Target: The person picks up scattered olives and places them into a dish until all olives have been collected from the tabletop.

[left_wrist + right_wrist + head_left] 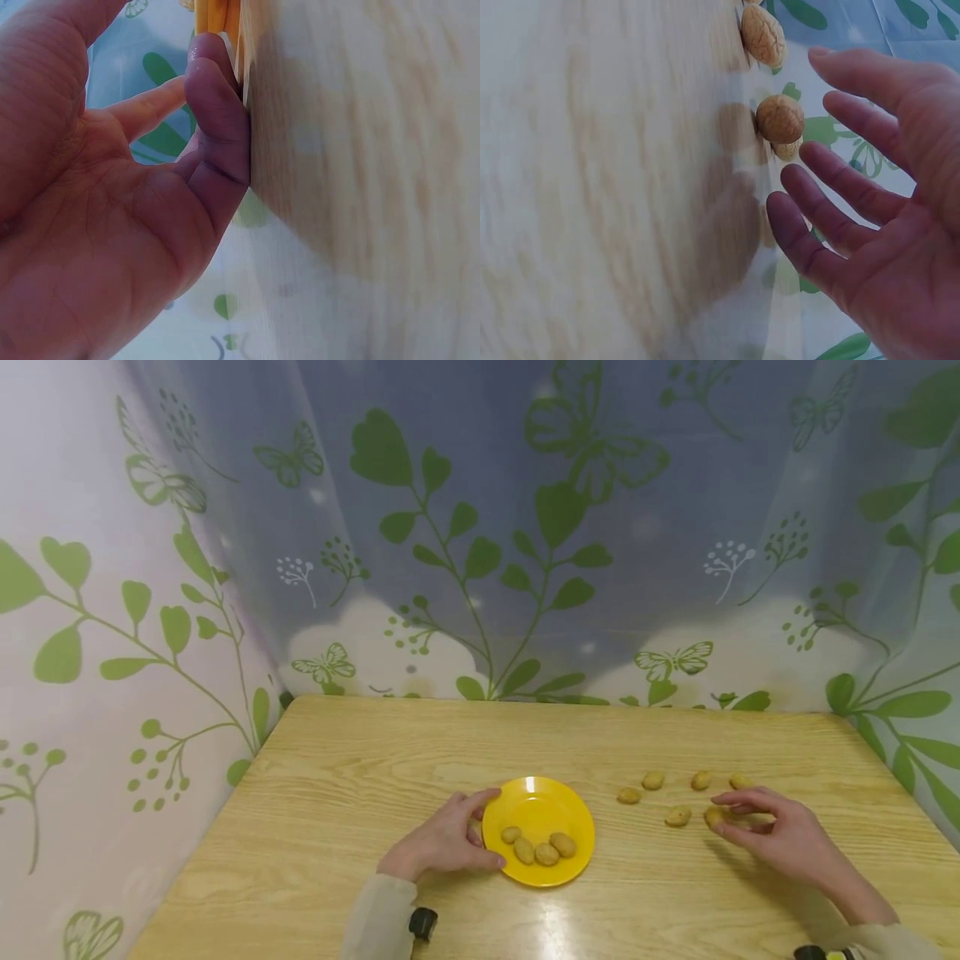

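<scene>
A round yellow plate [534, 802] lies on the table, with several small tan, oval, nut-like pieces [546, 854] near its front side. My left hand [448, 839] holds the plate's left rim, thumb at the front and index finger farther back. In the left wrist view, the curved fingers [217, 105] reach a sliver of yellow plate [217, 15]. At the right, my right hand [780, 831] hovers with parted thumb and fingers around one loose tan piece [715, 817]. The right wrist view shows a gap between the fingertips and a piece with a cracked-looking surface [780, 118].
More loose tan pieces lie between the plate and my right hand, among them one [628, 795] nearest the plate and another [678, 815] nearer the front. The wooden table [360, 760] meets a leaf-and-butterfly patterned curtain [480, 527] at the back and sides.
</scene>
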The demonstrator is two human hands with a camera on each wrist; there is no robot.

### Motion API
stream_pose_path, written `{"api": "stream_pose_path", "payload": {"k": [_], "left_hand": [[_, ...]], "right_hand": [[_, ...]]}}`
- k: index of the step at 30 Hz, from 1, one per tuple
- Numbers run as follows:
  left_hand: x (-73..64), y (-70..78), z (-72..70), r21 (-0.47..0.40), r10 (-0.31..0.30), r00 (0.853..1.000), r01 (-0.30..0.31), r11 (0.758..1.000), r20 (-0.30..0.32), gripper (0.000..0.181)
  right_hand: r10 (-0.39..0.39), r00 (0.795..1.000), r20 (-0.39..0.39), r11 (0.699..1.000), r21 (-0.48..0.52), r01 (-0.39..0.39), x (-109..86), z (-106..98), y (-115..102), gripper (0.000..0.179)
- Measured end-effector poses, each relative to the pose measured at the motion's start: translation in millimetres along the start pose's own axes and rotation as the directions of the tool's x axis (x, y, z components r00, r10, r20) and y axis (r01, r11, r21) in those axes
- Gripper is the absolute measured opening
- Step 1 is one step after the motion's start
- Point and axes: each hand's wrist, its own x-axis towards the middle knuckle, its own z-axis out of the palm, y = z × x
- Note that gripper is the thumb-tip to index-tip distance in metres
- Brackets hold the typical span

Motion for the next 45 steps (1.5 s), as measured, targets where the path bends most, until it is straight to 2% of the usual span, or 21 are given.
{"api": "stream_pose_path", "payload": {"k": [7,19,30,37,45], "left_hand": [[0.5,-0.6,-0.1,-0.003,-0.003,1.000,0.003,1.000,0.007,0.096],[0.2,-0.4,0.0,0.010,-0.002,1.000,0.002,1.000,0.002,0.096],[0.4,-0.4,0.4,0.002,-0.005,1.000,0.005,1.000,0.005,0.095],[0.1,-0.2,0.4,-0.002,-0.004,1.000,0.004,1.000,0.004,0.095],[1.7,-2.1,1.0,0.001,-0.009,1.000,0.009,1.000,0.002,0.096]], "right_hand": [[0.042,0.997,0.060,0.999,0.008,-0.043,2.6,2.7,8.5,0.035],[0.047,0.993,0.107,0.999,-0.009,-0.046,4.5,3.8,9.4,0.037],[0.038,0.995,0.087,0.999,-0.020,-0.037,5.2,4.8,9.5,0.030],[0.005,0.999,0.034,1.000,-0.018,-0.005,4.8,6.7,9.3,0.029],[-0.009,1.000,0.008,1.000,-0.007,0.009,4.3,8.6,4.8,0.029]]}}
